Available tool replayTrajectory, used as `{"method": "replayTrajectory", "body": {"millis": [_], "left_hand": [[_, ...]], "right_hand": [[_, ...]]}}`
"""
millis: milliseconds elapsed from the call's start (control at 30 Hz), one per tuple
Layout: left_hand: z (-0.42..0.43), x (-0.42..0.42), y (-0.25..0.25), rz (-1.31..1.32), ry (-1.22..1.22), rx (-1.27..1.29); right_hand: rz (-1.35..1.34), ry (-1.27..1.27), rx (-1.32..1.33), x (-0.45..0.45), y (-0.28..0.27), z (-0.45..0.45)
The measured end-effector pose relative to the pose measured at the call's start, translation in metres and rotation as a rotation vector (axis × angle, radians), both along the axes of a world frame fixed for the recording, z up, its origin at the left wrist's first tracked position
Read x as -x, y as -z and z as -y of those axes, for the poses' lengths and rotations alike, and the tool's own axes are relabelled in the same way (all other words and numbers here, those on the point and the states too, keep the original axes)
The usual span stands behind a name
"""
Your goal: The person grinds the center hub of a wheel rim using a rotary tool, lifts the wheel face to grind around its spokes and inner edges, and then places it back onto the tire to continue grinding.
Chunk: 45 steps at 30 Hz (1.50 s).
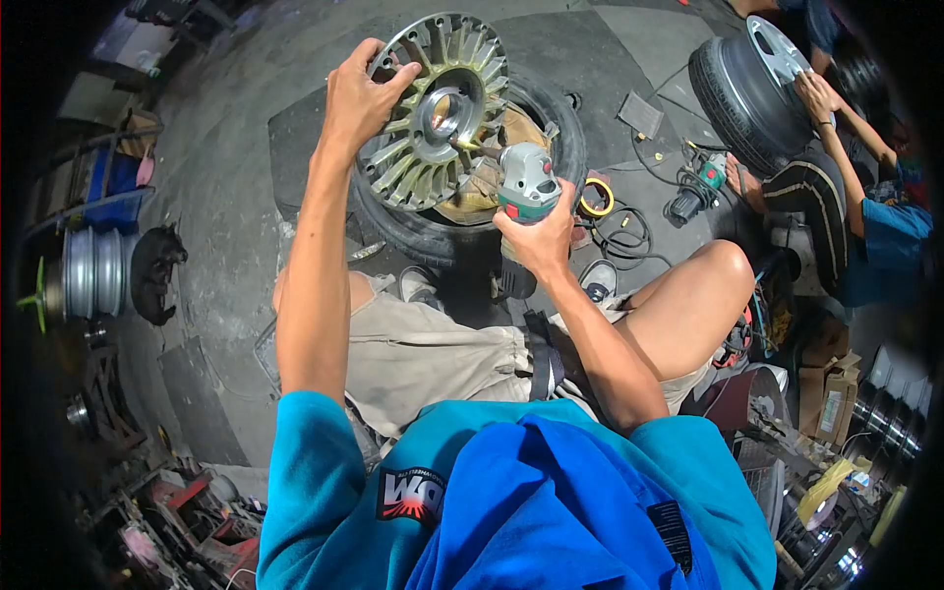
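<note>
The left hand (366,96) pinches the wheel (433,138) in its fingers; the right hand (543,231) wraps its fingers round the tool (528,175), tip (466,145) ahead of them. Best hold still, press softly.

spoked wheel (431,96) looks like bare metal, kinda shiny on the spoke edges and yellowish-dull between them, with a smoother grey hub. power tool (529,182) has a satin grey metal-looking head and green plastic on the body. tyre (568,128) underneath is matt black rubber. floor (231,147) is dark, matt and scuffed, pretty rough tbh. silver rim (93,270) off to the left is smooth, glossy metal. shirt (313,462) is soft matt teal cloth, shorts (433,356) are creased beige fabric, and the box (834,408) is plain brown cardboard.
</note>
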<state>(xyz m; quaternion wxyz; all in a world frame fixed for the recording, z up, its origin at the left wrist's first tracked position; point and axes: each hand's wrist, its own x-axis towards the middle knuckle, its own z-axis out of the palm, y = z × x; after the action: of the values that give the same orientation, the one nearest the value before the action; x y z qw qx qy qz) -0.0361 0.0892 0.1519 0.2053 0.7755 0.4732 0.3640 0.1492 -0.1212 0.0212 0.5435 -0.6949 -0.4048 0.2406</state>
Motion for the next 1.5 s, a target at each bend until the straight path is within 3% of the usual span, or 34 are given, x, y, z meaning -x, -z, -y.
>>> {"method": "replayTrajectory", "body": {"millis": [467,733,900,1000,1100,1167,1267,1333,1367,1433,1500], "left_hand": [[0.0,-0.004,-0.002,0.004,0.023,-0.05],[0.009,-0.022,-0.008,-0.003,0.082,-0.098],[0.007,-0.042,-0.009,-0.054,0.09,-0.096],[0.005,-0.048,-0.016,-0.112,0.083,-0.099],[0.018,-0.039,-0.029,-0.102,0.188,-0.01],[0.047,-0.01,-0.031,-0.322,0.26,-0.047],[0.075,0.026,0.009,-0.381,0.168,0.123],[0.078,0.036,0.034,-0.108,0.101,0.261],[0.077,0.038,0.038,-0.107,0.1,0.254],[0.077,0.038,0.036,-0.027,0.16,0.329],[0.059,0.037,0.021,0.013,0.241,0.234]], "right_hand": [[-0.063,0.057,0.04,-0.01,0.021,-0.01],[-0.075,0.04,0.097,-0.001,0.003,-0.015],[-0.1,0.081,0.06,-0.009,0.025,-0.017],[-0.651,-0.003,0.115,-0.033,0.037,-0.009],[-0.836,0.058,0.077,-0.053,0.047,0.006],[-1.03,0.065,0.059,-0.065,0.013,0.019],[-1.3,0.039,-0.008,-0.088,0.021,0.024],[-1.496,-0.066,0.012,-0.096,0.018,0.028],[-1.56,-0.097,0.008,-0.096,0.015,0.028],[-1.497,-0.14,0.017,-0.09,0.018,0.026],[-1.35,-0.046,0.054,-0.078,0.01,0.027]]}}
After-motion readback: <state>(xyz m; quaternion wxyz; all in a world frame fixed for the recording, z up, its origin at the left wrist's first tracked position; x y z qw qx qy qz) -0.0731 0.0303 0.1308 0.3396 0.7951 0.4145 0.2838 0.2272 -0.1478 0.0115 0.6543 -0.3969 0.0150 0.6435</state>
